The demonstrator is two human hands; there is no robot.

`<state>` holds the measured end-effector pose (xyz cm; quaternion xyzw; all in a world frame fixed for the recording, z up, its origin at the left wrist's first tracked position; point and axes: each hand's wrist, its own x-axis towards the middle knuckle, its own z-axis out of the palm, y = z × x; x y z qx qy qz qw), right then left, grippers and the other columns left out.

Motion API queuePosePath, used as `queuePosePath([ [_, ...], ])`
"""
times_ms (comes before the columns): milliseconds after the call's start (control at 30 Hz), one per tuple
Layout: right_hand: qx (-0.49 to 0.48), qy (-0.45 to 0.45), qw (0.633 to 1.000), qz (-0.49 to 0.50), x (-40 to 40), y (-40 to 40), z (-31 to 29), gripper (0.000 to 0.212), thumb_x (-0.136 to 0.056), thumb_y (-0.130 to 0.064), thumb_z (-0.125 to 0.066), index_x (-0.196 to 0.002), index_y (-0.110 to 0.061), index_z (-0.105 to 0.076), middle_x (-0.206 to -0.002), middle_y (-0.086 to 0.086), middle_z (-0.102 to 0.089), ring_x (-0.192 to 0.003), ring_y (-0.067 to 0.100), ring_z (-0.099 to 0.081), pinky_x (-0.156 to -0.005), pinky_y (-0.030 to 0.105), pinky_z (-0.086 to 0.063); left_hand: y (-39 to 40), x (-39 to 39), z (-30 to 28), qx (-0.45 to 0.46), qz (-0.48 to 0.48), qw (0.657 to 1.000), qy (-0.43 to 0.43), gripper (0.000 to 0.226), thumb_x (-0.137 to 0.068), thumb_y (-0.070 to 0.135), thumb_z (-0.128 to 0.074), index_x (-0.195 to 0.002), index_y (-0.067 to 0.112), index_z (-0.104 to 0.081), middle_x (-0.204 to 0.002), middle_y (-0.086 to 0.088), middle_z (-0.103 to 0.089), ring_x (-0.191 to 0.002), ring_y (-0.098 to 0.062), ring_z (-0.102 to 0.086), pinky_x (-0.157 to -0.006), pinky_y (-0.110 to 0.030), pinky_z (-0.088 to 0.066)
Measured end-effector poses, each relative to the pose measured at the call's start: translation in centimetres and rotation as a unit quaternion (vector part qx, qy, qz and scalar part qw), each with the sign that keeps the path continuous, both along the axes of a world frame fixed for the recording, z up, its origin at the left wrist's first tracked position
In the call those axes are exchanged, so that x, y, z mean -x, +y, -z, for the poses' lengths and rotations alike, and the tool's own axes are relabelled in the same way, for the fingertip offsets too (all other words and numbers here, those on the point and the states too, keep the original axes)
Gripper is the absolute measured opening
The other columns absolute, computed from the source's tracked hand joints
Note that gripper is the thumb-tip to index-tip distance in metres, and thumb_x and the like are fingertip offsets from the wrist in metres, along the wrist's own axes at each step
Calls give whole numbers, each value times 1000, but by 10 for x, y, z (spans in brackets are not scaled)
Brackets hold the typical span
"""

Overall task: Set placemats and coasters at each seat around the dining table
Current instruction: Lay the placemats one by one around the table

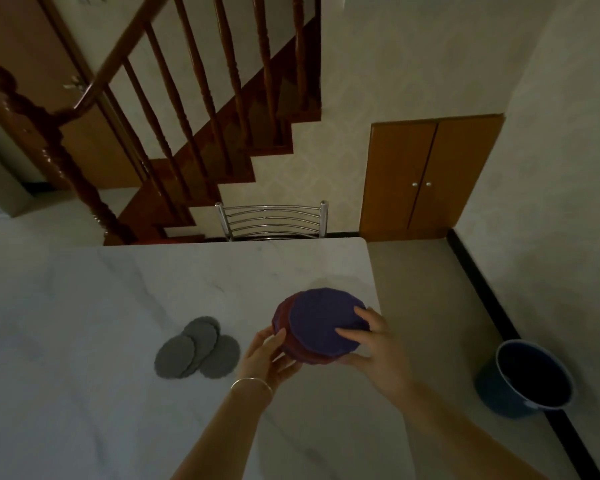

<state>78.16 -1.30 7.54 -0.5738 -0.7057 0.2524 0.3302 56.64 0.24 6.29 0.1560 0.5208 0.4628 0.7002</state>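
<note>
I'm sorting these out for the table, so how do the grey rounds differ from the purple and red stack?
The grey rounds lie loose and overlapping on the marble table, untouched; the purple and red stack is gripped by the left hand and right hand. The grey ones look smaller across than the stacked ones. Both sets are round with scalloped edges.

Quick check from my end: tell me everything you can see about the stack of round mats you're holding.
The stack of round mats has a purple mat on top and reddish ones beneath, with scalloped edges and a woven-looking texture. It is held tilted above the white marble table near its right corner. The left hand grips its left edge; the right hand pinches the top mat.
</note>
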Motion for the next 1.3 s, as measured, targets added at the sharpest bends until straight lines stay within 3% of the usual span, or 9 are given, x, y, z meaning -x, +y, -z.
queuePosePath([
  [133, 14, -3, 1000, -11, -3, 9, 1, 43, -66, -16, -82, -108, -14, -70, -138, 12, -47, -135, 30, -33, -110, 29, -25, -1, 5, 8, 17, -14, 1000, 5, 15, -83, 15, -66, -97, 16, -59, -90, -12, -71, -82, -34, -68, -65, -40, -57],
  [267, 13, 14, 1000, -10, -5, 24, 9, 41, -63, -18, -84, -102, -14, -73, -135, 10, -51, -132, 24, -36, -107, 28, -26, -5, 22, 21, 33, -31, 999, 30, 17, -84, 15, -66, -99, 16, -59, -95, -13, -69, -81, -34, -68, -65, -40, -58],
  [433, 6, 47, 999, 14, -6, 42, 48, 38, -50, 2, -88, -86, -2, -76, -120, 30, -57, -118, 47, -47, -99, 36, -40, -11, 54, 38, 60, -82, 993, 56, 21, -82, 15, -68, -101, 16, -62, -101, -14, -68, -90, -37, -66, -66, -42, -57],
  [567, 88, 41, 994, 51, -7, 41, 81, 32, -58, 7, -83, -89, 2, -74, -129, 32, -48, -125, 49, -38, -105, 55, -35, -24, 79, 50, 72, -117, 988, 69, 16, -81, 14, -68, -96, 17, -65, -101, -15, -69, -91, -38, -66, -66, -41, -57],
  [633, 118, 9, 992, 43, -6, 34, 98, 37, -66, 2, -80, -101, 3, -70, -138, 29, -40, -133, 35, -34, -109, 41, -35, -30, 87, 55, 79, -129, 986, 72, 12, -83, 14, -67, -93, 18, -64, -102, -15, -68, -92, -38, -65, -71, -42, -55],
  [700, 157, 10, 987, 42, -3, 24, 107, 46, -77, -5, -73, -121, -1, -60, -149, 21, -26, -135, 6, -28, -108, 16, -30, -34, 91, 57, 81, -134, 985, 74, 8, -84, 14, -65, -91, 18, -62, -102, -16, -67, -93, -38, -64, -73, -43, -54],
  [733, 153, -16, 987, 40, -1, 19, 112, 48, -80, -9, -72, -125, -5, -57, -152, 17, -21, -137, 6, -23, -109, 13, -24, -35, 91, 57, 82, -134, 985, 75, 8, -84, 14, -65, -90, 18, -62, -101, -16, -67, -92, -38, -64, -73, -43, -54],
  [900, 124, -170, 977, 30, 7, 6, 121, 39, -87, -21, -64, -126, -18, -59, -154, 12, -18, -144, 29, -5, -111, 40, -33, -35, 84, 54, 79, -125, 987, 70, 8, -84, 14, -64, -90, 18, -60, -96, -15, -67, -86, -35, -64, -67, -39, -54],
  [1300, 186, -250, 950, -3, 8, -8, 116, 44, -98, -30, -41, -141, -29, -37, -158, 8, -6, -143, 29, -4, -106, 38, -40, -45, 74, 46, 67, -102, 991, 52, 9, -81, 12, -66, -88, 17, -61, -93, -14, -69, -85, -34, -66, -61, -39, -57],
])
